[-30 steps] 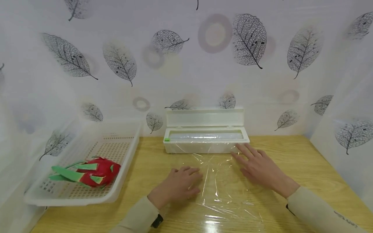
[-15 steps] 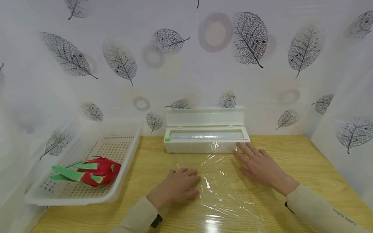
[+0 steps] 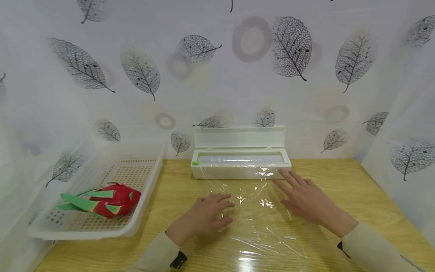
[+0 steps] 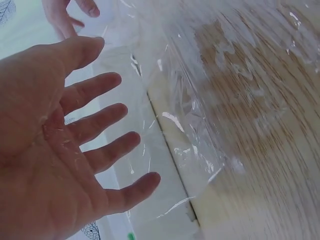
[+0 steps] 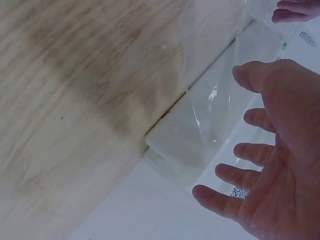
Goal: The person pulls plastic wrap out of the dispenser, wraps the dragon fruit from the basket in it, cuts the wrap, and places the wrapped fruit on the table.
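Note:
A sheet of clear cling film [image 3: 251,211] runs from the white cling film dispenser box [image 3: 217,172] toward me over the wooden table. The box's lid [image 3: 239,137] stands raised, and a film roll [image 3: 240,158] shows inside. My left hand [image 3: 207,215] hovers at the film's left side, fingers spread and holding nothing. Near the box's right front corner is my right hand [image 3: 304,198], its fingers extended over the film's right edge. Both wrist views show spread fingers, with the left palm [image 4: 45,150] and right palm [image 5: 295,165] bare.
At the left stands a white plastic basket [image 3: 134,226] with a red dragon fruit [image 3: 119,200] with green scales in it. A small green slider [image 3: 195,163] sits at the box's left end. A leaf-patterned curtain [image 3: 210,90] hangs behind the table [image 3: 367,211].
My right hand has drawn slightly back and right from the box. The left hand has shifted a little, and the shine and wrinkles on the cling film have changed.

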`<state>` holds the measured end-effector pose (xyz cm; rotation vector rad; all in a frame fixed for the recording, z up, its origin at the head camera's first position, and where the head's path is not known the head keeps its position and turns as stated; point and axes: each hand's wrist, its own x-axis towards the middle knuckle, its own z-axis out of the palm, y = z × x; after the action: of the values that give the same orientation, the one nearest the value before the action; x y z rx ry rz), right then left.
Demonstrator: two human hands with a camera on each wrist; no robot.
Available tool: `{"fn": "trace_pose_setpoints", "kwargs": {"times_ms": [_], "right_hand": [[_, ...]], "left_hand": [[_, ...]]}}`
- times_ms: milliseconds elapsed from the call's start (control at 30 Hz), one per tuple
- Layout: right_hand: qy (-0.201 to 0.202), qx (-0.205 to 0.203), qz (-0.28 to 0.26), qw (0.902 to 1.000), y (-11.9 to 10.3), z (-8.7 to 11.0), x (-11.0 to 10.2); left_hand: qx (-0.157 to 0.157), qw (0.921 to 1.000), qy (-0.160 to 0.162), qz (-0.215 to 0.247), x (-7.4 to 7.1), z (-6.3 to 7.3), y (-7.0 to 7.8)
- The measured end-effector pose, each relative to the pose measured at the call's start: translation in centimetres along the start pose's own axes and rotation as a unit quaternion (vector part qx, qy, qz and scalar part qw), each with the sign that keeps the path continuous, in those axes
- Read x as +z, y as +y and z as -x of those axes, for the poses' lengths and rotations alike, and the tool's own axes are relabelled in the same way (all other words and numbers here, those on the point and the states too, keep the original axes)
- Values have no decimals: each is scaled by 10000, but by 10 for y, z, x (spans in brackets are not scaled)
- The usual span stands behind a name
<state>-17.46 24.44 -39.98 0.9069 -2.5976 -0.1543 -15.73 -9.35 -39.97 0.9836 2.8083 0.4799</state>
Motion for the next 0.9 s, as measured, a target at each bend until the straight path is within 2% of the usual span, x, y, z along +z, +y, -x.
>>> {"fn": "trace_pose_setpoints", "kwargs": {"times_ms": [267,433,567,800,900], "right_hand": [[-279,96,-894,9956,-8,11,-7],[-365,23,-1238,9916,-8,19,-7],[-129,-208,-1238,9920,-8,25,-5],[553,-767,-1152,9888,-10,36,-1],[628,-917,-1222,9863,-12,39,0]], "left_hand": [[55,9995,290,94,-7,12,-3],[36,9997,243,25,-10,22,-1],[115,9998,157,-77,-12,28,3],[384,9981,319,-361,-14,32,10],[543,9970,348,-431,-16,32,13]]}}
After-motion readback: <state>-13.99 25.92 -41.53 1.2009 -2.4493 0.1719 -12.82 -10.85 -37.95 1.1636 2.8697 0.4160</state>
